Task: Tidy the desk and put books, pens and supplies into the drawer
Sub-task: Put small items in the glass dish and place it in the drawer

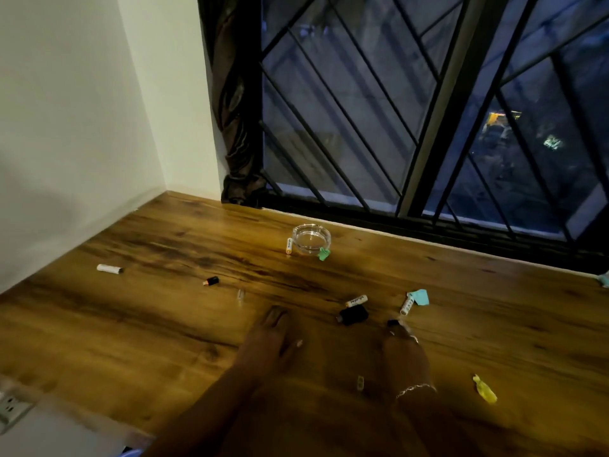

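A clear glass ashtray (311,238) sits empty at twelve o'clock on the worktop (131,324), a white battery (289,245) touching its nine o'clock side. Left hand (270,338) lies flat, empty; right hand (403,351) pinches a small black item (392,322).

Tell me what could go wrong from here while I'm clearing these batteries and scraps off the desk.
1. The loose batteries are round; the white one near the wall and the black one could roll away if the left hand sweeps the wooden desk.
2. The glass ashtray sits near the window edge and could get knocked.
3. The right hand may already pinch a small dark item; grabbing more could drop it.
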The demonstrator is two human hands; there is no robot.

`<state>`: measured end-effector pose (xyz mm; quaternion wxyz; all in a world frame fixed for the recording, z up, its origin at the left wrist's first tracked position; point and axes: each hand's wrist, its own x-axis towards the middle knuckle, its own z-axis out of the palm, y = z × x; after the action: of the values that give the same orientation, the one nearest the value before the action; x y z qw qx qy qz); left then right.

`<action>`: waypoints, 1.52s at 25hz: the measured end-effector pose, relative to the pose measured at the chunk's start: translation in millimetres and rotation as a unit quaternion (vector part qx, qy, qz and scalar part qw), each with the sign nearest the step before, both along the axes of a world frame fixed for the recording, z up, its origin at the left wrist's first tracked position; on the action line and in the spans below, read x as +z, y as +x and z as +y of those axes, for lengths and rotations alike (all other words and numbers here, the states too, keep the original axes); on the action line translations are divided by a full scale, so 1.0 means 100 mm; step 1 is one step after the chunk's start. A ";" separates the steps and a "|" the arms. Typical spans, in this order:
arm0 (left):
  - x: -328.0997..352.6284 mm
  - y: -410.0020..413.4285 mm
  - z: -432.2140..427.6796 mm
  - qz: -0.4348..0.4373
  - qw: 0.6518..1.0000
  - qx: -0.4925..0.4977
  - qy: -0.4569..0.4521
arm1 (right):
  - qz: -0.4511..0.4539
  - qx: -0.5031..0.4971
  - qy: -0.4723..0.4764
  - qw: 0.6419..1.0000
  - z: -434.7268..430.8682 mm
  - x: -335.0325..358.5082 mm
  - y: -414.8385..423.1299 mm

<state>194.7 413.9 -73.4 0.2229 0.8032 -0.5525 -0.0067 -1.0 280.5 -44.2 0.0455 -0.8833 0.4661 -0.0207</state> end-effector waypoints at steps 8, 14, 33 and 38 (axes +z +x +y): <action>-0.17 0.32 -0.30 0.029 0.999 -0.024 0.006 | -0.117 0.010 0.066 0.991 -0.46 0.50 0.34; -0.25 0.38 -0.31 0.025 0.999 -0.018 0.017 | -0.248 0.062 0.128 0.958 -1.11 0.64 1.46; -0.31 0.39 -0.35 -0.023 0.998 -0.029 -0.059 | 0.133 0.352 0.007 0.926 -1.79 0.52 0.14; -0.24 0.43 -0.45 -0.036 0.997 -0.021 -0.065 | 0.116 0.438 -0.046 0.890 -1.71 0.28 0.03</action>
<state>238.2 368.6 -97.6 0.2546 0.7749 -0.5760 0.0537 1.7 109.1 -15.7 -0.0453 -0.9951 0.0327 0.0821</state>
